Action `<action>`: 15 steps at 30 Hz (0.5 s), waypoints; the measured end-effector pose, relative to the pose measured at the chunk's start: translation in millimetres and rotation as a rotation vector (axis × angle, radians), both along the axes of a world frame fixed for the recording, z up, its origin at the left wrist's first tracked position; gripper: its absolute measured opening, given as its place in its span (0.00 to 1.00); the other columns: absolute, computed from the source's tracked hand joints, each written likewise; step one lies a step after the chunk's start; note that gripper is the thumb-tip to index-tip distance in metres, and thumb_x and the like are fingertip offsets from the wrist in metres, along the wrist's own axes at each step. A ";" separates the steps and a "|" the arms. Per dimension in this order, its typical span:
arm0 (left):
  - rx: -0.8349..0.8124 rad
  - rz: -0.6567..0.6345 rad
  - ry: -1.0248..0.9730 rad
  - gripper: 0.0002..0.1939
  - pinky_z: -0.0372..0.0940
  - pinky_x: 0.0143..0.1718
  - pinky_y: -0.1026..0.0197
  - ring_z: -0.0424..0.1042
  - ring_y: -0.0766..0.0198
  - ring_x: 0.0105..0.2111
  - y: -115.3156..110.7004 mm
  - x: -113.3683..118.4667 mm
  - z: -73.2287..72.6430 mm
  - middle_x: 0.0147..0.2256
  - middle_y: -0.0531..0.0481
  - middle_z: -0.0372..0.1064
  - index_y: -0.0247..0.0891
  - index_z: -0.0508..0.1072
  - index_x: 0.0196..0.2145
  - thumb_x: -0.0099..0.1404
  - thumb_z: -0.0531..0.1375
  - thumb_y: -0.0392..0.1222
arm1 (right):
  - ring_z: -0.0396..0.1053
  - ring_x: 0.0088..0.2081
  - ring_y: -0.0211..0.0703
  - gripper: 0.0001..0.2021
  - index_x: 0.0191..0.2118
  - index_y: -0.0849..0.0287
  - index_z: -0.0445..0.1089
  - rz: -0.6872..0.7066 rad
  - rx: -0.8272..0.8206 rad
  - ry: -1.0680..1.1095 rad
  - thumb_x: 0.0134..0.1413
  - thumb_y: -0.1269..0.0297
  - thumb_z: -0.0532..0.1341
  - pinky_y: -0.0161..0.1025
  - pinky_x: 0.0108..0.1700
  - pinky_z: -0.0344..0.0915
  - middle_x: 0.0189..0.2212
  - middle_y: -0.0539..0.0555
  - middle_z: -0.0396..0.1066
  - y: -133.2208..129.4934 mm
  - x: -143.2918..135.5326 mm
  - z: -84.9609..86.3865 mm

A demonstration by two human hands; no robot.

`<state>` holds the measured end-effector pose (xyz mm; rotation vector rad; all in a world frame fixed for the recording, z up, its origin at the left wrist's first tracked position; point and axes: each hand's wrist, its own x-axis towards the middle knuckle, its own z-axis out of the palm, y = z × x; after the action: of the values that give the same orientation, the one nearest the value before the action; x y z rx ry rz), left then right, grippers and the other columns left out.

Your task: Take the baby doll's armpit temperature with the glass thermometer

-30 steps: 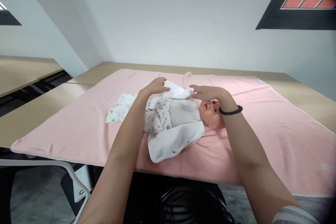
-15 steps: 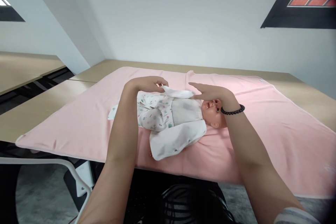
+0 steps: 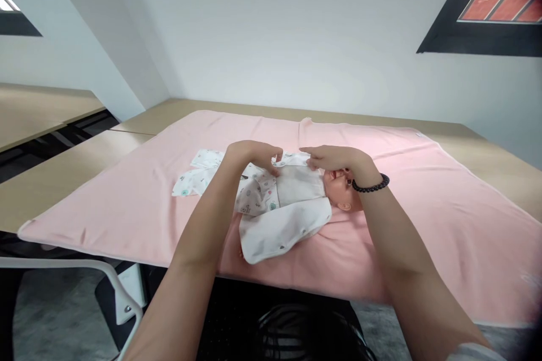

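Note:
A baby doll [image 3: 342, 190] lies on its back on a pink blanket, head to the right. Patterned white pants [image 3: 254, 194] cover its lower body, and its pale chest [image 3: 298, 185] shows. The near flap of the baby top [image 3: 283, 228] is spread open toward me, its white inside and snaps showing. Across the chest's far side lies the other flap, patterned side up. My left hand [image 3: 259, 155] is at that flap's left end, thumb and index finger apart. My right hand [image 3: 334, 159], wearing a black bead bracelet, pinches its right end near the doll's chin, index finger stretched out.
The pink blanket [image 3: 127, 197] covers most of the wooden table [image 3: 139, 113] and hangs over the front edge. A white wall [image 3: 275, 28] rises behind. A white chair frame [image 3: 84, 262] stands at lower left, and another table [image 3: 46, 107] is at far left.
The far flap came down from its lifted position toward me; its patterned outside now shows instead of the white inside. My left hand moved right and down, its fingers coming apart. My right hand lowered slightly.

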<state>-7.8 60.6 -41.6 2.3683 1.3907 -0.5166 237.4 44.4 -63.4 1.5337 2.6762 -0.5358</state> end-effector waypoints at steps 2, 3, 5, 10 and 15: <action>0.047 -0.085 -0.063 0.24 0.64 0.42 0.56 0.70 0.54 0.45 0.4 -0.5 0.4 0.54 0.45 0.70 0.47 0.69 0.52 0.62 0.56 0.58 | 0.71 0.33 0.45 0.19 0.58 0.56 0.65 -0.010 0.011 -0.033 0.64 0.64 0.53 0.37 0.29 0.63 0.41 0.58 0.76 3.9 -0.7 -5.1; 0.069 -0.135 -0.104 0.20 0.63 0.42 0.57 0.70 0.55 0.44 0.6 -2.5 1.5 0.53 0.45 0.70 0.46 0.70 0.50 0.63 0.55 0.55 | 0.71 0.34 0.46 0.19 0.59 0.57 0.64 -0.013 0.016 -0.041 0.64 0.65 0.52 0.38 0.30 0.63 0.42 0.59 0.75 6.0 -1.1 -7.9; 0.099 -0.209 -0.196 0.18 0.63 0.43 0.59 0.70 0.57 0.46 -0.6 -9.0 6.0 0.53 0.47 0.70 0.44 0.72 0.48 0.64 0.54 0.52 | 0.72 0.39 0.49 0.22 0.63 0.56 0.61 -0.027 0.055 -0.043 0.64 0.67 0.52 0.39 0.35 0.65 0.48 0.61 0.73 9.9 -2.0 -12.9; 0.109 -0.138 -0.264 0.18 0.62 0.45 0.61 0.70 0.58 0.48 -17.1 -28.5 25.1 0.53 0.51 0.72 0.47 0.74 0.47 0.62 0.57 0.53 | 0.65 0.55 0.51 0.27 0.65 0.52 0.60 0.140 0.225 0.007 0.61 0.74 0.53 0.41 0.49 0.65 0.59 0.60 0.63 13.0 -6.6 -18.1; 0.061 -0.046 -0.204 0.12 0.61 0.39 0.58 0.73 0.54 0.42 -28.9 -36.3 34.3 0.43 0.50 0.76 0.45 0.78 0.36 0.60 0.60 0.51 | 0.67 0.36 0.43 0.07 0.40 0.58 0.70 0.156 0.197 -0.049 0.57 0.71 0.57 0.37 0.33 0.60 0.40 0.56 0.70 -1.1 -15.0 -2.4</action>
<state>-44.1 31.7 -7.3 2.4283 1.2800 -0.2392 222.4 43.3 -65.8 1.3402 2.8507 -0.2315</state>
